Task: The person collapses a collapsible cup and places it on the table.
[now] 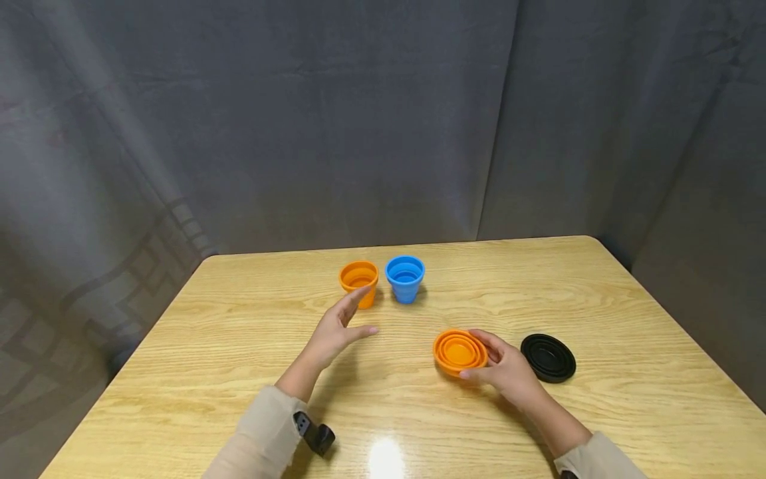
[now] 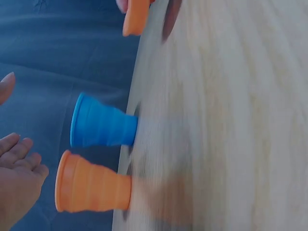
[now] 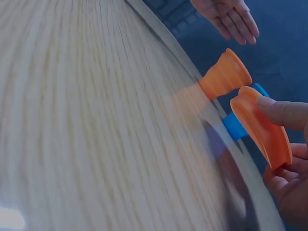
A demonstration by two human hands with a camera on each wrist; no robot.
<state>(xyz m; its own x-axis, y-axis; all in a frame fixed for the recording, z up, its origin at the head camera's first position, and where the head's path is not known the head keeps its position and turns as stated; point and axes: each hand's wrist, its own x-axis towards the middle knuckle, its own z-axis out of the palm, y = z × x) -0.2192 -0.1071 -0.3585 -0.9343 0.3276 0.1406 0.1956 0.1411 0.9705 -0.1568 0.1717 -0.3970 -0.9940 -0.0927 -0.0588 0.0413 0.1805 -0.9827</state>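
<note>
My right hand (image 1: 505, 369) grips a collapsed orange silicone cup (image 1: 459, 354) by its right edge, thumb on the near side and fingers on the far side. In the right wrist view this flattened cup (image 3: 262, 127) is held above the table, its nested rings pressed together. My left hand (image 1: 335, 329) is raised with fingers straight and thumb spread, holding nothing. Beyond its fingertips an expanded orange cup (image 1: 359, 274) stands upright, partly covered by the hand in the head view. Right beside that stands an expanded blue cup (image 1: 405, 279).
A round black disc with ringed ridges (image 1: 548, 358) lies on the wooden table (image 1: 239, 332), to the right of my right hand. A grey curtain (image 1: 359, 133) hangs behind the table's far edge.
</note>
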